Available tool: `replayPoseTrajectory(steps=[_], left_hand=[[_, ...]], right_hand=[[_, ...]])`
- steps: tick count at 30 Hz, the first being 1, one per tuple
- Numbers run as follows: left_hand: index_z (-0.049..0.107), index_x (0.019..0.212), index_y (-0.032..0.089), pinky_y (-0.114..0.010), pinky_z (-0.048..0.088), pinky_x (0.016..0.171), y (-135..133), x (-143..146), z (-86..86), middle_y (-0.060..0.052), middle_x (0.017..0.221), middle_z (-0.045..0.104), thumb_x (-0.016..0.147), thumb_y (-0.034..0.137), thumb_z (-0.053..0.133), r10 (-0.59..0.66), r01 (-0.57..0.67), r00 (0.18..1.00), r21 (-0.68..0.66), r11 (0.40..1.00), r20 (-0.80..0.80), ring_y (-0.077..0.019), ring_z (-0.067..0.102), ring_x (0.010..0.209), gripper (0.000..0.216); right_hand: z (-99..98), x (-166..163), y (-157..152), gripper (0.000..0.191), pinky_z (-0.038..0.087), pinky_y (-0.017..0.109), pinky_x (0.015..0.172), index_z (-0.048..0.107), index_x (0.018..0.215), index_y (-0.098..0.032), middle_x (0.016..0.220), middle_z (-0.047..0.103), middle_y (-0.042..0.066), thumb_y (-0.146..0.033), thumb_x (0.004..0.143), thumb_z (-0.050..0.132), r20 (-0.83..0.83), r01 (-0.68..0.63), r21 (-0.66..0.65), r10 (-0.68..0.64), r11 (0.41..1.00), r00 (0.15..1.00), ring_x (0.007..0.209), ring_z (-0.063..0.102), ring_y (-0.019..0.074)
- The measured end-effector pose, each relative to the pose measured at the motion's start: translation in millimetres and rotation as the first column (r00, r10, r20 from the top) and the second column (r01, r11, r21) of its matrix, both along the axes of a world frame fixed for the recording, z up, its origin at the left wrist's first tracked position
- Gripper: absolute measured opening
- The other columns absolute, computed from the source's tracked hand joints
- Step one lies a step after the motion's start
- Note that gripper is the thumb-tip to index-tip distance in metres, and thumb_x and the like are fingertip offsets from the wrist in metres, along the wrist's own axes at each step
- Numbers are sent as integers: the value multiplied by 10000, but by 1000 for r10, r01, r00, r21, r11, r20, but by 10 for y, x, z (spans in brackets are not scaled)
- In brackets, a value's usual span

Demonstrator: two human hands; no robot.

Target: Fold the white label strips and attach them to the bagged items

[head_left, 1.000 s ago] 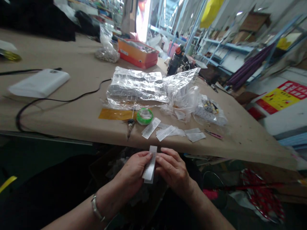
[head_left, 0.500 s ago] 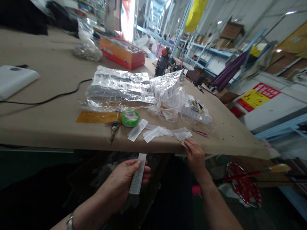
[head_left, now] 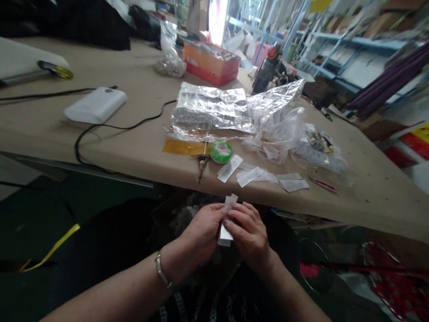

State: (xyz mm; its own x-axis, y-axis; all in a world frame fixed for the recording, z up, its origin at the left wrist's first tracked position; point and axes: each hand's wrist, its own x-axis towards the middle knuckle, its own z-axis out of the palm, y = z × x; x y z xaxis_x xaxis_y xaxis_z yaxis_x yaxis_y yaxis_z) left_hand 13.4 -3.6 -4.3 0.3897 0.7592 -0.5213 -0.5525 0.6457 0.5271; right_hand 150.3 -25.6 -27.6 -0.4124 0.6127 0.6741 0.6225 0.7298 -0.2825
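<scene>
Below the table's front edge, my left hand (head_left: pixel 201 235) and my right hand (head_left: pixel 248 232) pinch white paper strips (head_left: pixel 227 220) between them, fingers closed on them from both sides. A bracelet circles my left wrist. On the table just beyond lie several more loose white strips (head_left: pixel 250 175), a green tape roll (head_left: pixel 221 151), a soldering iron (head_left: pixel 201 163) and a yellow sheet (head_left: pixel 183 147). Crinkled silver foil bags (head_left: pixel 214 109) and clear plastic bags (head_left: pixel 284 129) lie behind those.
A white box (head_left: pixel 95 105) with a black cable (head_left: pixel 100 129) sits at the left. An orange tray (head_left: pixel 210 62), a black bottle (head_left: pixel 267 69) and pink tweezers (head_left: pixel 322 184) are on the brown table (head_left: pixel 368 197). Blue shelving stands at the back right.
My right hand left the strips on the table's edge and came back to my left hand; both now hold the strips together. The camera swung left.
</scene>
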Motion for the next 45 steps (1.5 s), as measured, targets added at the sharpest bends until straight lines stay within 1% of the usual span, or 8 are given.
replayPoseTrajectory(steps=[16, 21, 23, 26, 28, 37, 41, 45], left_hand=[[628, 721, 73, -165, 414, 483, -24, -98, -21, -53, 646, 624, 762, 114, 587, 62, -62, 998, -38, 997, 10, -81, 561, 528, 71], [620, 819, 92, -202, 456, 501, -30, -149, 42, -52, 662, 631, 807, 159, 551, -36, 35, 998, -29, 999, -50, -97, 578, 511, 98], [608, 879, 103, -236, 477, 506, -42, -168, 73, -61, 690, 641, 829, 237, 540, -138, 137, 989, -31, 990, -58, -115, 591, 507, 159], [591, 885, 108, -239, 479, 506, -72, -180, 98, -65, 714, 644, 831, 292, 545, -218, 218, 973, -4, 976, -72, -117, 596, 514, 198], [591, 859, 107, -224, 470, 504, -90, -182, 93, -59, 725, 637, 826, 304, 554, -231, 234, 970, 26, 972, -77, -105, 589, 519, 203], [590, 791, 110, -193, 419, 486, -101, -223, 24, -29, 679, 604, 815, 309, 558, -295, 300, 953, 74, 951, -74, -70, 533, 485, 203], [584, 765, 109, -197, 418, 497, -111, -242, 62, -20, 626, 580, 813, 317, 563, -350, 349, 937, 98, 932, -9, -76, 533, 490, 215], [588, 822, 118, -207, 423, 501, -128, -242, 38, -17, 617, 578, 812, 320, 564, -385, 381, 923, 106, 918, 11, -84, 536, 490, 204]], right_hand=[[-10, -111, -56, 208, 350, 422, 1040, 626, 974, -191, 1008, 694, 38, -87, 842, 503, 119, -13, -47, 19, 999, 993, 1117, 558, 198], [20, -10, -33, 275, 413, 449, 970, 573, 1081, -188, 1078, 628, 94, -305, 833, 560, -194, -43, -263, -10, 964, 981, 1118, 534, 256], [40, 31, 29, 246, 472, 382, 872, 577, 1023, -191, 1025, 616, 85, -349, 836, 545, -409, -38, -470, -180, 882, 895, 1013, 575, 231], [74, 32, 146, 182, 479, 257, 695, 584, 913, -200, 827, 610, 9, -340, 798, 593, -533, -225, -746, -359, 627, 766, 754, 582, 143], [92, -3, 200, 160, 444, 214, 617, 584, 831, -194, 736, 583, -23, -327, 760, 636, -574, -369, -792, -386, 487, 722, 646, 530, 105], [63, -86, 178, 129, 403, 177, 550, 598, 784, -188, 688, 582, -40, -281, 735, 672, -632, -521, -775, -431, 358, 644, 564, 489, 68], [32, -40, 201, 451, 470, 216, 666, 599, 1067, -231, 1043, 631, 28, -300, 643, 735, -709, -703, -688, -374, 183, 597, 772, 601, 122], [8, -30, 229, 458, 500, 289, 717, 639, 973, -176, 1187, 587, 103, -366, 575, 761, -764, -790, -611, -290, 42, 576, 940, 612, 225]])
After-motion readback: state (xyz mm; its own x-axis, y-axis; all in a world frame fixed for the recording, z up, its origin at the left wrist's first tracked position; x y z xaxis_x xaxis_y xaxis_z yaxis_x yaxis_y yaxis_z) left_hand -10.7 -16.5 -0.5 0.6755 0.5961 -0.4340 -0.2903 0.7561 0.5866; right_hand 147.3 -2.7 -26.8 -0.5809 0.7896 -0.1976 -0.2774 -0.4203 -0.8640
